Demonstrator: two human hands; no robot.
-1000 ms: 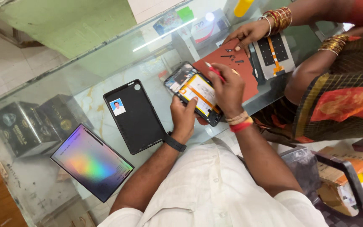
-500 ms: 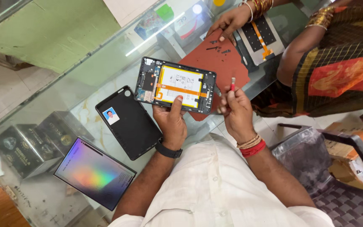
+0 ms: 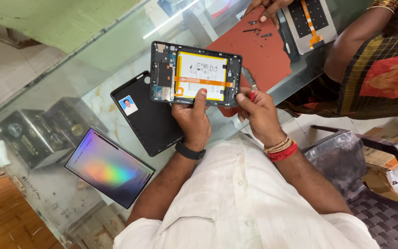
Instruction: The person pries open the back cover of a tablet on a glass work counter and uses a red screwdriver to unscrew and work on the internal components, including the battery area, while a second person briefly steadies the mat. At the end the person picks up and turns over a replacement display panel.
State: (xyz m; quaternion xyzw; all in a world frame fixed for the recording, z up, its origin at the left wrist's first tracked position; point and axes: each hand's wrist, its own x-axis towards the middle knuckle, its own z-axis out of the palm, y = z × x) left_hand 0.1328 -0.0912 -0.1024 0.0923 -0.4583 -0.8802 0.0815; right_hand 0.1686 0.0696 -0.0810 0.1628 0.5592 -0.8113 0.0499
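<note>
Opened tablet held above a glass counter

The left hand (image 3: pixel 193 121) grips the opened tablet (image 3: pixel 196 74) by its lower edge, thumb on the battery; the right hand (image 3: pixel 257 112) is closed around a red-handled screwdriver (image 3: pixel 251 90) beside it.

Illumination is bright, even and diffuse, with soft, faint shadows only under the forearms. The glass counter (image 3: pixel 93 50) carries a sharp white streak of reflected tube light in the upper centre of the frame, and the detached screen panel (image 3: pixel 108 168) at lower left shows rainbow glare. Focus is crisp centrally; the edges bend slightly with wide-angle distortion.
</note>
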